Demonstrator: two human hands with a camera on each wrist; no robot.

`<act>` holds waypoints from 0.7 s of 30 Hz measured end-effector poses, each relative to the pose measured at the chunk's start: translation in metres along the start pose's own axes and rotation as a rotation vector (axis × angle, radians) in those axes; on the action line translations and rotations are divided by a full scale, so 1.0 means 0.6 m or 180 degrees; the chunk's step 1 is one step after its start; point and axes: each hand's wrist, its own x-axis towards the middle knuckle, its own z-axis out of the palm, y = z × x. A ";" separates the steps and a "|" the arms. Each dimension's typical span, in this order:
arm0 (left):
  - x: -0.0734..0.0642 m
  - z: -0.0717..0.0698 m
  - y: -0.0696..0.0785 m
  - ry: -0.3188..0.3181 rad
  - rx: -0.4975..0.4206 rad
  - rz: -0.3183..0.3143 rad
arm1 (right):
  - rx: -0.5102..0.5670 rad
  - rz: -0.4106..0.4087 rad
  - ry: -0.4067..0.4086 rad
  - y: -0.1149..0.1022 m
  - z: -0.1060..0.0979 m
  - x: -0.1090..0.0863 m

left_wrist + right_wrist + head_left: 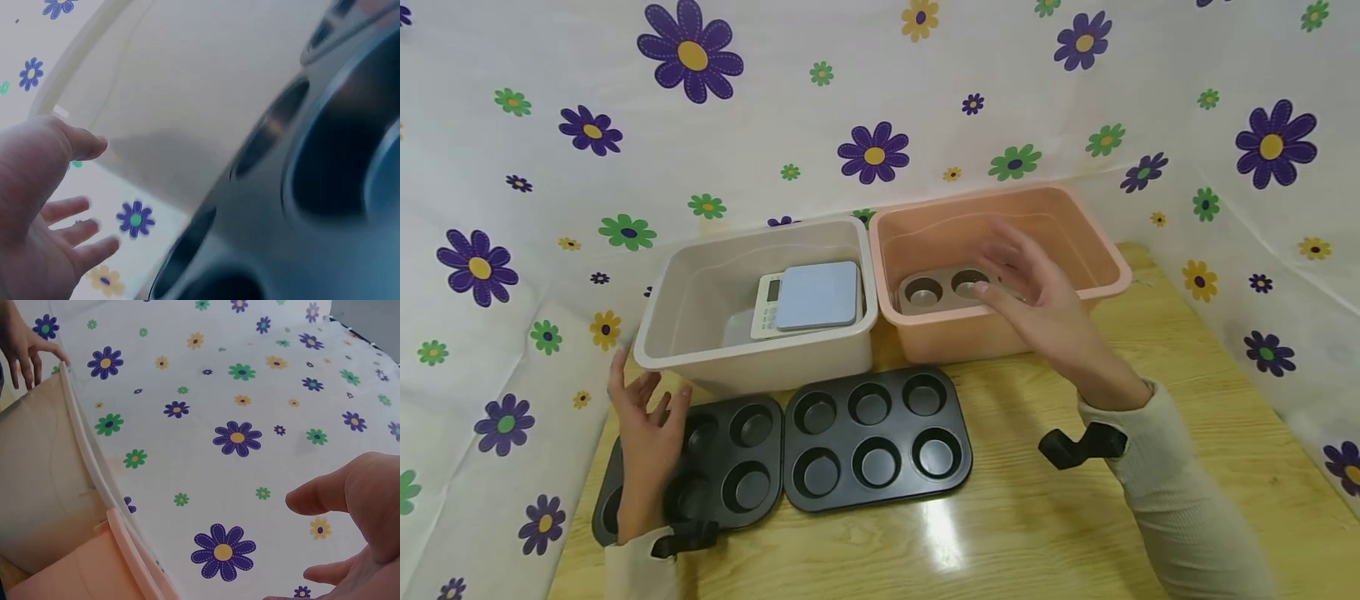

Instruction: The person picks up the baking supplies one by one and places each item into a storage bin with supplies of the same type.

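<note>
My left hand [647, 433], fingers apart and loosely bent, hovers over the left end of a dark six-cup muffin tin [719, 457], close to the near left corner of the cream bin [767, 363]. Nothing is in it; the left wrist view shows its spread fingers [78, 231] beside the bin wall. My right hand [1037, 312] is raised over the pink bin [962, 340], thumb and fingers apart, holding nothing. Beneath it, inside that bin, lies a brown muffin tin [946, 288], partly hidden by the hand. A second dark muffin tin [846, 437] sits in front of the bins.
In the cream bin a kitchen scale [817, 297] with a pale blue platform lies against the right wall. Both bins stand side by side on a wooden table [1022, 517]. A flower-patterned cloth [940, 75] hangs behind them and along both sides.
</note>
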 end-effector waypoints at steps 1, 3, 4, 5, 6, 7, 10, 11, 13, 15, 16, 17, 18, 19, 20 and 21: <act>-0.005 -0.007 -0.004 0.0032 0.0068 0.0002 | 0.0001 -0.0047 0.0014 0.003 -0.004 -0.002; -0.014 -0.020 -0.013 0.0124 0.0186 0.0042 | 0.0034 -0.0129 0.0041 0.007 -0.013 -0.005; -0.018 -0.027 -0.019 0.0174 0.0262 0.0073 | 0.0049 -0.0145 0.0046 0.007 -0.018 -0.007; -0.023 -0.034 -0.023 0.0217 0.0326 0.0102 | 0.0073 -0.0157 0.0048 0.008 -0.023 -0.008; -0.028 -0.041 -0.026 0.0250 0.0403 0.0131 | 0.0110 -0.0164 0.0053 0.009 -0.029 -0.010; -0.032 -0.047 -0.028 0.0275 0.0463 0.0167 | 0.0123 -0.0164 0.0060 0.008 -0.035 -0.012; -0.043 -0.064 -0.036 0.0309 0.0688 0.0284 | 0.0115 -0.0115 0.0079 0.007 -0.053 -0.017; -0.047 -0.070 -0.038 0.0307 0.0755 0.0309 | 0.0092 -0.0112 0.0093 0.007 -0.058 -0.019; -0.055 -0.079 -0.043 0.0295 0.0894 0.0344 | 0.0011 -0.0121 0.0126 0.009 -0.068 -0.021; -0.064 -0.085 -0.046 0.0276 0.1041 0.0322 | -0.0051 -0.0131 0.0151 0.011 -0.077 -0.023; -0.068 -0.088 -0.047 0.0260 0.1084 0.0299 | -0.0055 -0.0139 0.0165 0.012 -0.081 -0.024; -0.073 -0.090 -0.048 0.0242 0.1115 0.0275 | -0.0058 -0.0142 0.0181 0.014 -0.085 -0.025; -0.077 -0.092 -0.050 0.0227 0.1143 0.0259 | -0.0064 -0.0136 0.0194 0.016 -0.090 -0.026; -0.081 -0.094 -0.051 0.0223 0.1169 0.0243 | -0.0094 -0.0120 0.0215 0.018 -0.094 -0.027; -0.085 -0.096 -0.053 0.0224 0.1186 0.0234 | -0.0123 -0.0098 0.0231 0.020 -0.098 -0.028; -0.088 -0.098 -0.055 0.0227 0.1202 0.0231 | -0.0160 -0.0085 0.0250 0.023 -0.101 -0.029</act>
